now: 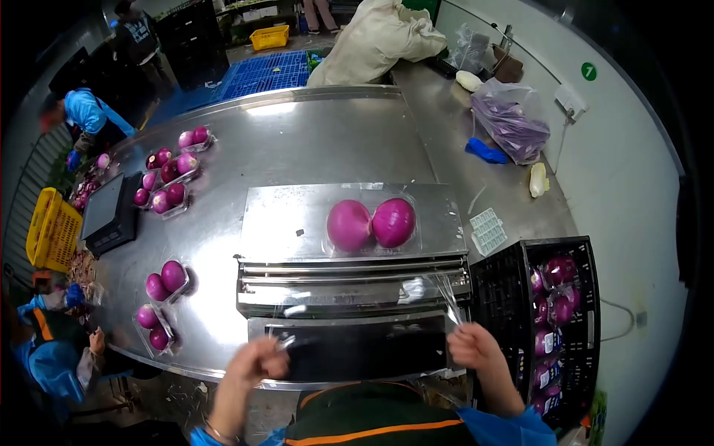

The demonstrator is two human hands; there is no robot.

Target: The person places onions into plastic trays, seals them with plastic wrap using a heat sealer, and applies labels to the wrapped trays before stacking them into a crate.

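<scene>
Both my hands hold clear plastic film (pixel 449 299) at the near side of a metal film wrapping machine (pixel 256 293). My left hand (pixel 258 360) is closed on the film's left end and slightly blurred. At the right, my right hand (pixel 474 346) pinches a gathered end that stretches up to the rollers. The film between them is hard to see over the black plate (pixel 349 353). Beyond the rollers, two purple onions (pixel 349 225) sit side by side in a clear tray on the machine's metal top (pixel 286 215).
Trays of onions (pixel 169 276) stand left on the steel table (pixel 223 223), near a black scale (pixel 111 212). To the right, a black crate (pixel 593 312) holds packed onions beside a label sheet (pixel 489 231). Co-workers (pixel 56 357) stand at the left; another person (pixel 379 41) leans at the back.
</scene>
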